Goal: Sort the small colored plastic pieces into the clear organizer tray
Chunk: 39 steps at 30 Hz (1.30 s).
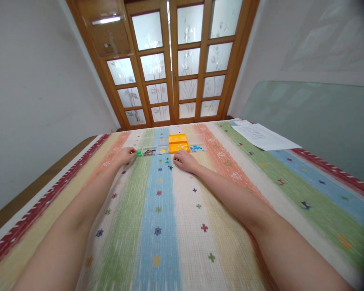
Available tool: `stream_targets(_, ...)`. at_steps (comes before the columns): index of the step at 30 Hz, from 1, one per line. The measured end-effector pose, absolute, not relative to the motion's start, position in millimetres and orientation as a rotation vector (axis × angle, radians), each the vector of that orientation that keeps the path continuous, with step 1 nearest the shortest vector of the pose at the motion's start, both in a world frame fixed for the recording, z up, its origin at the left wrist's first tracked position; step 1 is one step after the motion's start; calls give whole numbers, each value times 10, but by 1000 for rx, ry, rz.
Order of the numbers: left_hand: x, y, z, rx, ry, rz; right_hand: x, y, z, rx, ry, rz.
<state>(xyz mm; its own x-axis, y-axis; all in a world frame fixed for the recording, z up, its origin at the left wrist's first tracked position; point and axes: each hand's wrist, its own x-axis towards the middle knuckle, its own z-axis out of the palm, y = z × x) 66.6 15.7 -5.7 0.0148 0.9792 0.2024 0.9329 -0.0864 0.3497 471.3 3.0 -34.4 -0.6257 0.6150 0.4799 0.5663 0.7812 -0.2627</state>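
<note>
My left hand (128, 155) is closed, its fingertips bent together beside a small clear box with green pieces (138, 153). Whatever those fingers hold, if anything, is too small to make out. To its right stand clear boxes with dark brown pieces (149, 152) and yellow pieces (163, 150). My right hand (184, 160) rests on the cloth with curled fingers, just in front of an open orange box (178, 138) with whitish bits inside. Several tiny dark, green and blue pieces (170, 167) lie loose left of its fingertips. I cannot see what it pinches.
Right of the orange box is a clear box with blue pieces (196, 148). A striped, patterned tablecloth (157, 250) covers the table. White paper sheets (262, 136) lie at the far right. Behind the table are wooden doors with glass panes (172, 89), with walls on both sides.
</note>
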Motion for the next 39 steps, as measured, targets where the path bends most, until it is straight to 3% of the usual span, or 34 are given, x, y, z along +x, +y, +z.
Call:
stream_targets(18, 2410, -42, -296, 2226, 1370, 1115, 4728, 92, -364, -828, -2200, 117)
stream_targets(39, 2493, -171, -351, 2187, 1328, 1089, 4684, 13, -300, -762, -2285, 214)
